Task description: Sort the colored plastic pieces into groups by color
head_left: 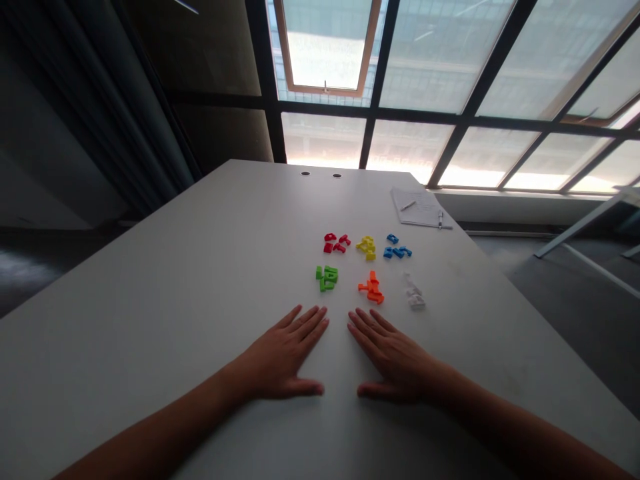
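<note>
The left hand [280, 353] lies flat and palm-down on the white table [150, 333], fingers spread wide, holding nothing; the right hand [395, 357] rests in the same wide, empty position, its thumb just apart from the left thumb. Small plastic pieces stand ahead of the hands in six single-colour clusters, forming two rows; none touches either hand. Back row, from left to right: red pieces [335, 243]; yellow pieces [367, 247]; blue pieces [395, 247]. Front row, from left to right: green pieces [327, 278], nearest the left fingertips; orange pieces [371, 288], nearest the right fingertips; white pieces [413, 292], just beyond the orange cluster to the right. A sheet of paper [417, 207] lies farther back, near the far right corner of the table; a pen [440, 219] rests at its near edge. Two round grommets [321, 175] are set near the far table edge; a large gridded window [450, 100] stands beyond it.
</note>
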`<act>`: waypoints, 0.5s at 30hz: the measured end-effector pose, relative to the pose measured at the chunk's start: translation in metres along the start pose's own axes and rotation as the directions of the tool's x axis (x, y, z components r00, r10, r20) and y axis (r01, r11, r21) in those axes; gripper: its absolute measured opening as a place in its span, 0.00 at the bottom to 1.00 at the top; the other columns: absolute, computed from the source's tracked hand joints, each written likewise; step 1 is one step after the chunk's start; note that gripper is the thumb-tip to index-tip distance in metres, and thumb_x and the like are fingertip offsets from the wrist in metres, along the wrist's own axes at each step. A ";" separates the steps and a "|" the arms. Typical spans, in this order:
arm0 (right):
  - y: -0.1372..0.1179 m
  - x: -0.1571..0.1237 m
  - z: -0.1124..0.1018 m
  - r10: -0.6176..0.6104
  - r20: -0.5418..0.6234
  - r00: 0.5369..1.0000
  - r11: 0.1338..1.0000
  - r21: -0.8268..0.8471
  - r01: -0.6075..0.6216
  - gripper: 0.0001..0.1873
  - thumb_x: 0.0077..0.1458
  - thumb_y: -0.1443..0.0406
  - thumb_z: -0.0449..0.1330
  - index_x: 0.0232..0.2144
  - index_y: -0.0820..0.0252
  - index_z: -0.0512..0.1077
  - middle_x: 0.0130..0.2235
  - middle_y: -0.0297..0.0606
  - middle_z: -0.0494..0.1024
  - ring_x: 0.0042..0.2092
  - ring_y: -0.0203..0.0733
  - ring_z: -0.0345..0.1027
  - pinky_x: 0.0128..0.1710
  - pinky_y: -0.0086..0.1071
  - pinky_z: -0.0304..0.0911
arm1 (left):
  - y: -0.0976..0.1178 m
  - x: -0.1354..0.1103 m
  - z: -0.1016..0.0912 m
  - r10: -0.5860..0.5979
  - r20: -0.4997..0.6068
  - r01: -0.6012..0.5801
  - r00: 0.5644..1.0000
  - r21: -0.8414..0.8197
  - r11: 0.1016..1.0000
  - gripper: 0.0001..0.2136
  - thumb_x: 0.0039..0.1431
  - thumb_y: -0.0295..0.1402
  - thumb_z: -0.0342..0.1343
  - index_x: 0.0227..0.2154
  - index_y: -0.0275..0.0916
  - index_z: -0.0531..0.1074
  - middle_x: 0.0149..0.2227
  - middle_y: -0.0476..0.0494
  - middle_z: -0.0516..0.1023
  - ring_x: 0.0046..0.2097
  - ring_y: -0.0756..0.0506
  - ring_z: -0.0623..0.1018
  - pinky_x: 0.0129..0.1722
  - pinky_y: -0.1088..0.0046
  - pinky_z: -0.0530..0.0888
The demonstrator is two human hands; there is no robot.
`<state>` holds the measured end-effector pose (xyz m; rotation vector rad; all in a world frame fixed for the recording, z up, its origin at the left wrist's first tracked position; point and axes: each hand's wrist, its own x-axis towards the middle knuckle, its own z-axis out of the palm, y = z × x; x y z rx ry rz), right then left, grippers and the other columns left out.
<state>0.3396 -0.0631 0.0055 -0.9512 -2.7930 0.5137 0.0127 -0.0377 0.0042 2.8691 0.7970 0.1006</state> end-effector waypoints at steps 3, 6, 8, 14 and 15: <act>0.001 0.001 0.000 0.004 -0.004 1.000 1.000 -0.005 -0.004 0.60 0.61 0.37 0.63 0.78 0.66 0.45 0.76 0.60 0.45 0.77 0.63 0.41 0.77 0.58 0.40 | -0.001 0.001 0.000 0.002 -0.020 -0.003 1.000 -0.012 1.000 0.52 0.64 0.68 0.48 0.78 0.37 0.42 0.76 0.27 0.52 0.76 0.30 0.56 0.76 0.47 0.48; 0.001 0.002 0.001 0.001 -0.018 1.000 1.000 -0.026 -0.002 0.58 0.61 0.38 0.63 0.77 0.65 0.49 0.76 0.60 0.49 0.77 0.63 0.43 0.76 0.58 0.43 | -0.002 0.001 0.001 0.000 -0.024 -0.001 1.000 -0.023 1.000 0.51 0.64 0.68 0.48 0.78 0.38 0.44 0.76 0.28 0.53 0.76 0.31 0.57 0.76 0.48 0.49; 0.002 0.003 0.001 -0.013 -0.064 0.998 0.999 -0.049 0.010 0.51 0.62 0.41 0.64 0.75 0.63 0.57 0.75 0.59 0.55 0.76 0.64 0.47 0.74 0.59 0.48 | -0.003 0.001 0.001 -0.003 -0.041 0.001 0.999 -0.027 1.000 0.50 0.63 0.68 0.50 0.77 0.38 0.48 0.75 0.28 0.55 0.75 0.31 0.59 0.75 0.48 0.51; 0.009 0.001 -0.008 -0.108 -0.433 0.895 0.994 -0.037 0.102 0.10 0.70 0.66 0.57 0.44 0.55 0.80 0.42 0.42 0.86 0.41 0.44 0.81 0.45 0.39 0.74 | -0.004 0.010 -0.008 -0.043 -0.327 0.011 0.944 -0.100 0.995 0.11 0.73 0.42 0.55 0.45 0.42 0.79 0.45 0.41 0.85 0.45 0.43 0.83 0.50 0.64 0.77; 0.013 -0.001 -0.013 -0.106 -0.491 0.865 0.994 -0.062 0.086 0.10 0.69 0.67 0.57 0.40 0.55 0.79 0.37 0.40 0.85 0.35 0.42 0.79 0.38 0.35 0.72 | -0.003 0.012 -0.015 -0.025 -0.378 -0.014 0.926 -0.100 0.995 0.10 0.73 0.36 0.53 0.39 0.42 0.78 0.36 0.45 0.83 0.36 0.47 0.81 0.41 0.68 0.77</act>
